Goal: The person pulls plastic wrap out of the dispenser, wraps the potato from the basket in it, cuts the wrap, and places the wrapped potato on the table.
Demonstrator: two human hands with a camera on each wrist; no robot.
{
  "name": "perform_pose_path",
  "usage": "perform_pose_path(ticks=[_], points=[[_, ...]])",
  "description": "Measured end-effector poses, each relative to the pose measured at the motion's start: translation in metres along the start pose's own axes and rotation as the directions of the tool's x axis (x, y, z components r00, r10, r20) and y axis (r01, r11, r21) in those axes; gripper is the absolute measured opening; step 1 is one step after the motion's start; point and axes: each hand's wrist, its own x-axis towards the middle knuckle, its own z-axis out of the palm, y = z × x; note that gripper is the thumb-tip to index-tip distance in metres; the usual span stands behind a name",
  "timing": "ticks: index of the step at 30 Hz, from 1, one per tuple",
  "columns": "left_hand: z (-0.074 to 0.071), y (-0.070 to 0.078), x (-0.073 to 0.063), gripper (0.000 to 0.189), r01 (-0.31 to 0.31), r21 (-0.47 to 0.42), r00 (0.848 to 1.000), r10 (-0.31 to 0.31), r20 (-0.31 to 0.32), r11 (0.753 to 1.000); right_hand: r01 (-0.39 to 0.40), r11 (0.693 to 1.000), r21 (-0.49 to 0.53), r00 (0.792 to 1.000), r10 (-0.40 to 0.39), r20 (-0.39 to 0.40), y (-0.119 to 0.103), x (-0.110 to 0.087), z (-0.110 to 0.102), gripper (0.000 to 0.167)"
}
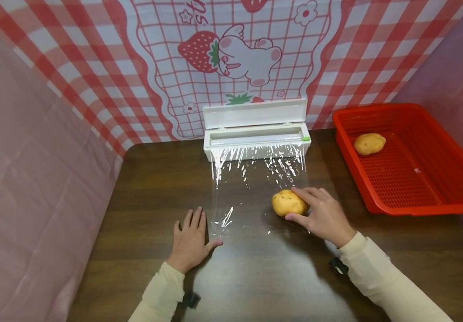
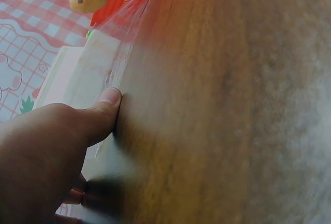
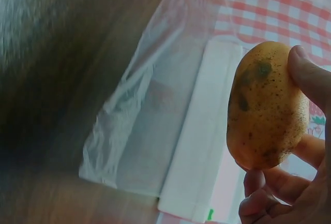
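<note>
A yellow potato [image 1: 289, 202] is in my right hand [image 1: 323, 214], gripped between thumb and fingers, above the sheet of clear cling film [image 1: 228, 219]. In the right wrist view the potato [image 3: 266, 107] shows brown specks and darker patches, with the thumb at one end and fingers at the other. My left hand [image 1: 191, 243] lies on the table with its fingers spread, at the left edge of the film. Seen from the left wrist, the thumb [image 2: 106, 105] rests at the film's edge. The film runs out from a white cling film box [image 1: 237, 154] with its lid raised.
To the right stands a red plastic basket [image 1: 362, 188] with a second potato [image 1: 370, 144] inside. A checked strawberry cloth [image 1: 111, 80] hangs behind the dark wooden table [image 1: 155, 179]. Pink cloth [image 1: 34, 179] covers the left side.
</note>
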Motion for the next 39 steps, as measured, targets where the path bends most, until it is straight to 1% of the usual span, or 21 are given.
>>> perform_pose_path(ticks=[8, 13, 18, 25, 29, 31, 32, 33, 34, 35, 36, 37, 39], points=[[0.0, 0.002, 0.001, 0.105, 0.004, 0.003, 1.0, -0.004, 0.009, 1.0, -0.011, 0.999, 0.033, 1.0, 0.01, 0.026, -0.008, -0.002, 0.01, 0.074], [0.0, 0.002, 0.001, 0.105, 0.003, -0.002, 1.0, -0.003, 0.012, 1.0, -0.021, 0.999, 0.028, 0.999, 0.02, 0.034, -0.012, -0.003, 0.017, 0.073], [-0.001, 0.002, 0.001, 0.105, 0.003, -0.01, 1.0, -0.003, 0.009, 1.0, -0.051, 0.999, 0.005, 0.994, 0.05, 0.092, -0.019, -0.002, 0.023, 0.073], [-0.002, 0.005, 0.004, 0.106, 0.01, -0.033, 1.0, -0.009, 0.009, 0.999, -0.098, 0.995, -0.012, 0.982, 0.099, 0.163, -0.03, 0.001, 0.032, 0.073], [-0.005, 0.01, 0.007, 0.109, 0.006, -0.05, 1.0, -0.007, -0.014, 0.999, -0.108, 0.994, -0.014, 0.979, 0.108, 0.172, -0.036, 0.004, 0.037, 0.072], [-0.008, 0.015, 0.009, 0.109, -0.021, -0.048, 0.999, 0.019, -0.045, 0.999, -0.105, 0.994, -0.005, 0.98, 0.104, 0.17, -0.038, 0.006, 0.04, 0.072], [-0.01, 0.018, 0.01, 0.107, -0.046, -0.048, 0.996, 0.043, -0.073, 0.998, -0.103, 0.995, -0.001, 0.981, 0.102, 0.167, -0.039, 0.006, 0.042, 0.073], [-0.011, 0.022, 0.011, 0.105, -0.075, -0.047, 0.992, 0.069, -0.107, 0.996, -0.101, 0.995, 0.003, 0.981, 0.099, 0.167, -0.039, 0.007, 0.044, 0.073], [-0.013, 0.026, 0.013, 0.101, -0.105, -0.047, 0.984, 0.096, -0.151, 0.993, -0.098, 0.995, 0.008, 0.982, 0.095, 0.166, -0.04, 0.009, 0.046, 0.074], [-0.013, 0.03, 0.014, 0.095, -0.137, -0.048, 0.971, 0.125, -0.202, 0.989, -0.093, 0.996, 0.007, 0.982, 0.09, 0.168, -0.041, 0.01, 0.048, 0.074], [-0.013, 0.034, 0.015, 0.085, -0.174, -0.05, 0.952, 0.156, -0.263, 0.983, -0.087, 0.996, 0.01, 0.982, 0.084, 0.171, -0.041, 0.011, 0.05, 0.075], [-0.014, 0.038, 0.016, 0.073, -0.214, -0.05, 0.926, 0.186, -0.33, 0.976, -0.08, 0.997, 0.008, 0.982, 0.077, 0.173, -0.041, 0.012, 0.051, 0.076], [-0.013, 0.047, 0.018, 0.047, -0.294, -0.034, 0.861, 0.249, -0.443, 0.955, -0.063, 0.998, -0.002, 0.983, 0.062, 0.175, -0.041, 0.013, 0.055, 0.077]])
